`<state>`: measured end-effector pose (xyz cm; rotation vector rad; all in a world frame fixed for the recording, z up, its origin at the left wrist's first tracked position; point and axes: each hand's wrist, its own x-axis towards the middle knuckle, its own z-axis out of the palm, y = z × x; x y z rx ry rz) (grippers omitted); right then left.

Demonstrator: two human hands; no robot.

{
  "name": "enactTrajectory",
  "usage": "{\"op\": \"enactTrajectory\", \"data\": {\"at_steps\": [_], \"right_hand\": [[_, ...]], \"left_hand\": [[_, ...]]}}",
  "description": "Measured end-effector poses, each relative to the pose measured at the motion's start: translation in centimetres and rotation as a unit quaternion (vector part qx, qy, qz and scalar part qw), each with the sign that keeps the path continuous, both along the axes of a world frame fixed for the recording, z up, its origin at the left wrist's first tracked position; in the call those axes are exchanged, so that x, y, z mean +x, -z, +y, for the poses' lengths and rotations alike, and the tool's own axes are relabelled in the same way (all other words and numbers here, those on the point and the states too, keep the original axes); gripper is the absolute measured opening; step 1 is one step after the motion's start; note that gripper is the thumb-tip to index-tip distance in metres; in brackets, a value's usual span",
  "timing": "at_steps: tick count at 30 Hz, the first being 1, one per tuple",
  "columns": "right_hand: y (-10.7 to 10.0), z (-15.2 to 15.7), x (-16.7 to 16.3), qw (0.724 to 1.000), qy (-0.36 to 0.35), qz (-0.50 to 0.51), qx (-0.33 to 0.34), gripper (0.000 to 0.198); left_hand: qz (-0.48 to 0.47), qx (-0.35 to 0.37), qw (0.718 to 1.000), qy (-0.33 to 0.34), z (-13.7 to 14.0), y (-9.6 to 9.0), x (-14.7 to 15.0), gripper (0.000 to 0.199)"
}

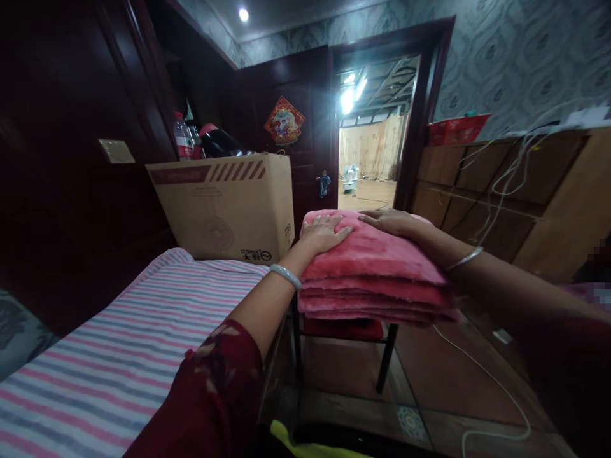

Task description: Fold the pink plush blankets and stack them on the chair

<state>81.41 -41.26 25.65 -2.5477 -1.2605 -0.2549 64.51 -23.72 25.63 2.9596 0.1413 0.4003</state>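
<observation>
A pink plush blanket [377,267], folded into a thick stack of layers, rests on a chair with a red seat [344,329] and dark legs. My left hand [324,234] lies flat on the left part of its top, fingers spread. On the far right part of the top is my right hand [389,221], its palm down and fingers stretched out. Both hands touch the blanket without gripping it. Each wrist wears a bangle.
To the left is a bed with a striped sheet [157,324]. A large cardboard box [224,210] stands behind it, a bottle [183,137] on top. Wooden cabinets [496,172] with a red basket [458,130] and loose cables line the right. A white cord [496,375] crosses the floor. Beyond the doorway stands a fan [350,179].
</observation>
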Motion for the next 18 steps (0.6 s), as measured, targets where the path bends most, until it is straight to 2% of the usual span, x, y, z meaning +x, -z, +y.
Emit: {"op": "enactTrajectory", "data": {"at_steps": [6, 9, 13, 15, 18], "right_hand": [[-0.5, -0.2, 0.3, 1.000, 0.014, 0.025, 0.000, 0.083], [-0.7, -0.3, 0.2, 0.999, 0.015, 0.031, 0.008, 0.081], [-1.4, -0.7, 0.2, 0.999, -0.002, 0.020, 0.037, 0.085], [-2.1, -1.0, -0.1, 0.999, -0.008, 0.014, 0.050, 0.089], [-2.9, -1.4, -1.2, 0.999, -0.019, 0.010, 0.042, 0.088]], "left_hand": [[-0.058, -0.031, 0.994, 0.085, 1.8, -0.7, -0.5, 0.065], [-0.093, -0.080, 0.983, 0.133, 2.8, -0.7, -2.3, 0.053], [-0.154, -0.139, 0.965, 0.160, 3.2, -0.2, -5.7, 0.039], [-0.167, -0.129, 0.963, 0.167, 3.0, 0.3, -7.5, 0.038], [-0.169, -0.074, 0.968, 0.169, 2.6, 1.3, -9.8, 0.042]]}}
